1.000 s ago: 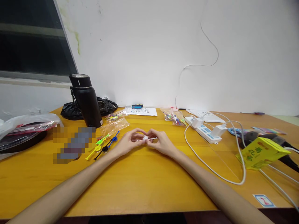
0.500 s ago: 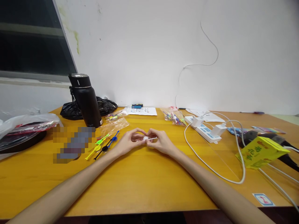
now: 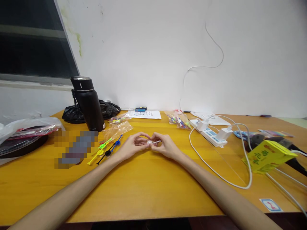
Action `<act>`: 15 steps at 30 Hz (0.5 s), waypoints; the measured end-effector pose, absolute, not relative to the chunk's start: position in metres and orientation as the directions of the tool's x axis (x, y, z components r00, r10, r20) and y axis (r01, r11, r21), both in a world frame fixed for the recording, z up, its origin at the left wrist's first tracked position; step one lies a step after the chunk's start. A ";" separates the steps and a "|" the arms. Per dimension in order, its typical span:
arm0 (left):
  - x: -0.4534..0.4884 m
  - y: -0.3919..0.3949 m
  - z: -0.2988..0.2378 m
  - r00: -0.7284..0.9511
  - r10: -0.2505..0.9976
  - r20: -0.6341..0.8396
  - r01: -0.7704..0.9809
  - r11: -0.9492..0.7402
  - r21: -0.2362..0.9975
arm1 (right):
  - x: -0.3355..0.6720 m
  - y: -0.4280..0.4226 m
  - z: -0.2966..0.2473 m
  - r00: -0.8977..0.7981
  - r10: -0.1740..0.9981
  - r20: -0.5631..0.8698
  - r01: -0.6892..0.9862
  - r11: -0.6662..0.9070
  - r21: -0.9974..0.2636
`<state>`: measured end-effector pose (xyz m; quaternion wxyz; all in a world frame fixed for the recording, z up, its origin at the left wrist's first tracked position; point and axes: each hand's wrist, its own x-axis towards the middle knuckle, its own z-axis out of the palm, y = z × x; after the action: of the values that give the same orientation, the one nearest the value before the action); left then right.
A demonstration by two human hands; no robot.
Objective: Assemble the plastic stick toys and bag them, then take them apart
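Between my two hands, just above the table, is a white spinner arrow (image 3: 149, 142) with a round hub and a thin shaft. My left hand (image 3: 134, 145) pinches it at the hub with thumb and fingertips. On the shaft side, my right hand (image 3: 164, 145) grips it, fingers curled. The fingertips of both hands nearly meet and partly hide the piece. Left of my left hand lie finished-looking spinner arrows in pairs: a yellow one (image 3: 97, 156), a green one (image 3: 105, 144), a black one (image 3: 105, 155) and a blue one (image 3: 117, 143).
A black bottle (image 3: 88, 108) stands at the back left before a black plastic bag (image 3: 110, 109). Small bags of coloured parts (image 3: 178, 119) lie at the back. To the right are a white power strip (image 3: 213, 135) with looping cables and a yellow box (image 3: 267, 156).
Both hands stay in place around the white spinner arrow. Its shaft appears tilted slightly more upward at the right end.
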<state>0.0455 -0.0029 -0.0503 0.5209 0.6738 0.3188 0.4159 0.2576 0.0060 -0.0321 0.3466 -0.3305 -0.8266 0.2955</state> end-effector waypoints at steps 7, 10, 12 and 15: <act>0.046 -0.002 -0.048 0.451 0.864 0.222 -0.022 -0.238 0.971 | 0.258 0.005 -0.031 -0.547 0.746 0.379 0.351 0.616 -0.705; 0.046 -0.002 -0.046 0.421 0.881 0.216 -0.021 -0.229 0.973 | 0.258 0.005 -0.031 -0.540 0.758 0.365 0.398 0.613 -0.683; 0.046 -0.002 -0.045 0.382 0.902 0.202 -0.025 -0.208 0.978 | 0.259 0.005 -0.030 -0.533 0.767 0.358 0.451 0.615 -0.647; 0.045 -0.003 -0.043 0.306 0.936 0.176 -0.044 -0.170 0.984 | 0.260 0.005 -0.028 -0.526 0.764 0.374 0.524 0.637 -0.566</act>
<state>0.0454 -0.0030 -0.0435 0.5302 0.6098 0.3657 0.4619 0.2601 0.0048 -0.0275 0.3068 -0.3782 -0.8511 0.1959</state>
